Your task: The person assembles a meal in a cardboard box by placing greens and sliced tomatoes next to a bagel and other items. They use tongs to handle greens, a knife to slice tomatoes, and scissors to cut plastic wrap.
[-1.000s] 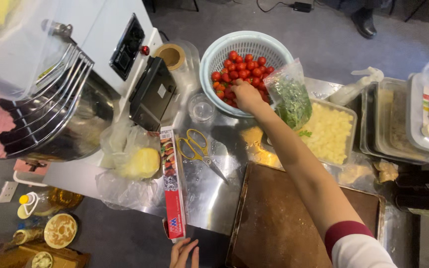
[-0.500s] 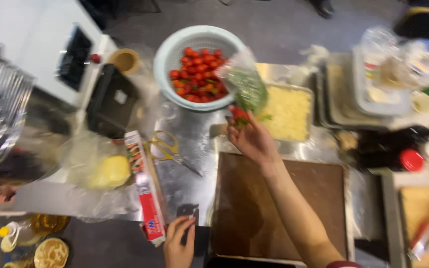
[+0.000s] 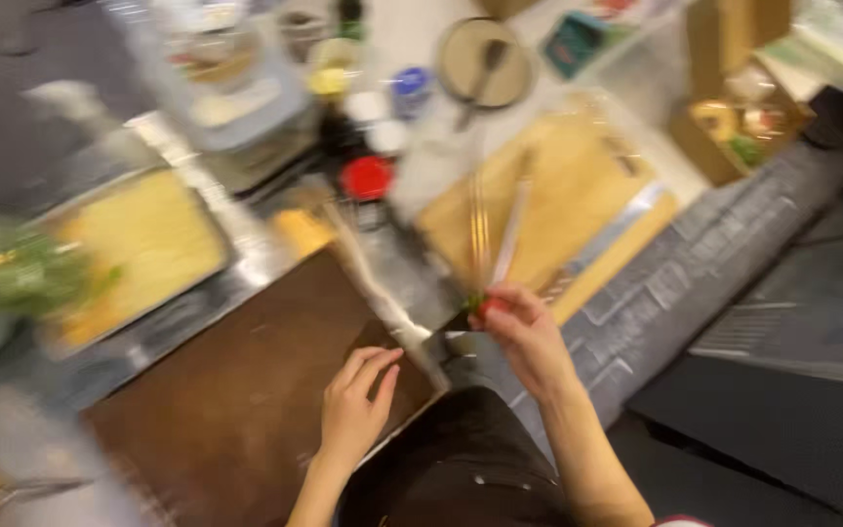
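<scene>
In the lower middle of the frame the left hand [image 3: 355, 402] lies flat, palm down, on the near corner of a dark brown cutting board [image 3: 236, 390]; its fingers are stretched out, close together, and grip nothing. To the right of it, the right hand [image 3: 529, 337] is raised a little, fingers pinched together on a small red tomato [image 3: 488, 305] with a green stem end, at the centre of the frame. The whole picture is strongly blurred. At the left a metal tray [image 3: 139, 259] holds something yellow, and green leaves [image 3: 21, 273] are cut by the left edge. A pale wooden board [image 3: 558, 205] lies in the upper middle, beside a red lid [image 3: 367, 178].
</scene>
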